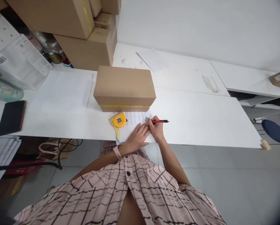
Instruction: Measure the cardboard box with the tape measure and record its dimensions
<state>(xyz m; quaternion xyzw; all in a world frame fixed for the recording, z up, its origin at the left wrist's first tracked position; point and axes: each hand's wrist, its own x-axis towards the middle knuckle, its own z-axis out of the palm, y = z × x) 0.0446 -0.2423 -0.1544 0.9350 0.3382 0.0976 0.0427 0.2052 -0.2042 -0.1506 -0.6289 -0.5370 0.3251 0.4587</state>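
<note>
A red and black pen (160, 121) is gripped in my right hand (156, 128), its writing end down at a printed sheet of paper (132, 120). My left hand (137, 136) lies flat across the sheet's lower part, fingers stretched out and close to the right hand. Left of the hands, a yellow tape measure (119, 120) rests partly on the sheet, a short length of its blade sticking out toward the table edge. Just behind stands a closed brown cardboard box (124, 84) with a yellow strip along its front; it covers the sheet's far end.
Large cardboard boxes (83, 50) are stacked at the back left. A dark phone (12, 117) and white sheets (62, 90) lie on the left of the white table (201, 122). Another printed sheet (152, 59) is near the wall. A blue stool (274, 131) stands at right.
</note>
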